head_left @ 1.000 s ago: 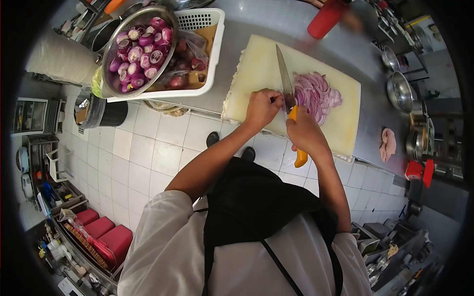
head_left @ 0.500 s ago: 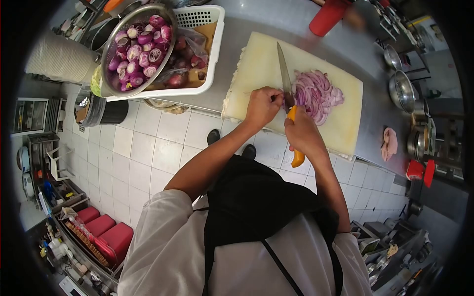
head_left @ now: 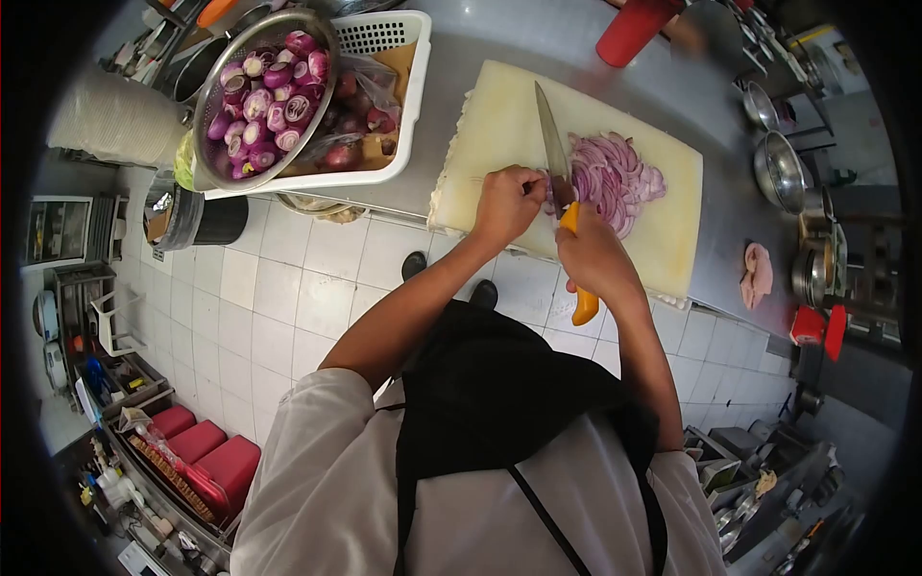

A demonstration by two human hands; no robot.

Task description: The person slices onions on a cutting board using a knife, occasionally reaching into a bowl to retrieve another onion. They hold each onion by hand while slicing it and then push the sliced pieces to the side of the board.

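Observation:
My right hand (head_left: 597,252) is wrapped round the yellow handle of a kitchen knife (head_left: 551,130), whose long blade points away from me over the cutting board (head_left: 499,115). My left hand (head_left: 509,204) is curled at the left side of the blade, fingertips pressed on a small piece of red onion (head_left: 548,192), mostly hidden by the fingers. To the right of the blade, sliced red onion (head_left: 619,182) lies in a loose heap on the board.
A metal colander (head_left: 204,144) of peeled red onions rests on a white plastic basket (head_left: 420,96) holding bagged onions. A red container (head_left: 629,36) stands at the back of the steel table (head_left: 730,240). A pink cloth (head_left: 757,276) and metal bowls (head_left: 783,173) are at the right.
The knife handle has swung slightly to the right along with my right hand. My left hand stays curled by the blade, and the view has shifted a little.

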